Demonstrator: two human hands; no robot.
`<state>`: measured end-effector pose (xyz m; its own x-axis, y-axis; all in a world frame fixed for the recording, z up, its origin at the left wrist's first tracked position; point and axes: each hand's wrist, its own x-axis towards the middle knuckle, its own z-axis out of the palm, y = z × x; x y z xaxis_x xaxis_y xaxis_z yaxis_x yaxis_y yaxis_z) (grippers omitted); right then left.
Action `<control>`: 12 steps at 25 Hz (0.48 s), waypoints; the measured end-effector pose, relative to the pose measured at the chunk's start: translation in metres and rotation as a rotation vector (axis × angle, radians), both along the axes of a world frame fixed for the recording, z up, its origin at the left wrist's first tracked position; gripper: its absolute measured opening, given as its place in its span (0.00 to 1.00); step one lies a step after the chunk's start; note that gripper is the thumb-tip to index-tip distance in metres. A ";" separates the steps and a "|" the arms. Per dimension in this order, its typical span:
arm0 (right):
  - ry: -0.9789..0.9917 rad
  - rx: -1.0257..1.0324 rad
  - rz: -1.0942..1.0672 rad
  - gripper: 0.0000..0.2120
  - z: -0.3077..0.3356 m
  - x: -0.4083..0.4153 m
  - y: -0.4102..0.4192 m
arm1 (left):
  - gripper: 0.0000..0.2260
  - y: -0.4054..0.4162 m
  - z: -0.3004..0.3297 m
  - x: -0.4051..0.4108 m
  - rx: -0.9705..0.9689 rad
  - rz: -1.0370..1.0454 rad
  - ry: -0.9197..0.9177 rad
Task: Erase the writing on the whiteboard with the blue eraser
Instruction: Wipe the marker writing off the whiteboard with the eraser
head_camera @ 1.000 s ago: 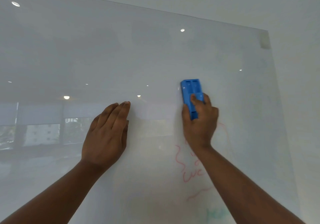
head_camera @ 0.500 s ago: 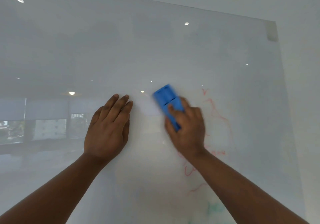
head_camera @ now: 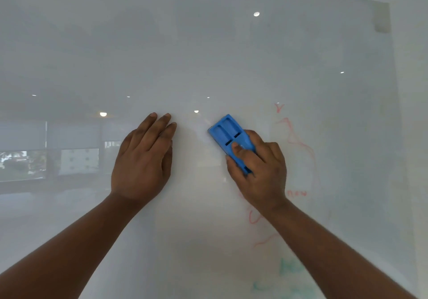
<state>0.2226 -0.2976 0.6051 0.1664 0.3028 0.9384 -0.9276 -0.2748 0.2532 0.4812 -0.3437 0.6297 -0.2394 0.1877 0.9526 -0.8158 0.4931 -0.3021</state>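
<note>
- Both forearms are bare as far as the bottom edge of the view, no sleeves over them.
- The left hand (head_camera: 143,159) and right hand (head_camera: 259,171) wear no gloves.
- Fingernails are short and unpainted.

Faint red "new" on the whiteboard (head_camera: 231,55), other red and green scrawl illegible

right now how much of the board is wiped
Partly done. The whiteboard looks clean above and left of the hands. The right hand holds the blue eraser against it; the left hand lies flat. Faint red writing to the right and green marks lower down remain.
</note>
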 end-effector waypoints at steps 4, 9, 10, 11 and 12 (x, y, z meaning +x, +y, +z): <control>0.130 -0.011 -0.205 0.11 0.033 -0.059 0.014 | 0.17 0.003 0.000 -0.001 0.008 0.005 0.016; -0.504 -0.025 -0.003 0.12 0.043 -0.037 0.003 | 0.17 0.005 -0.001 -0.004 0.009 0.022 0.025; -0.373 -0.023 -0.026 0.11 0.035 -0.025 0.001 | 0.17 0.005 -0.001 -0.004 -0.004 0.024 0.029; -0.195 -0.016 -0.064 0.11 0.026 -0.023 0.001 | 0.17 0.005 0.000 -0.004 -0.016 0.026 0.026; -0.045 -0.008 -0.111 0.11 0.024 -0.033 0.005 | 0.17 0.005 0.000 -0.004 -0.026 0.027 0.018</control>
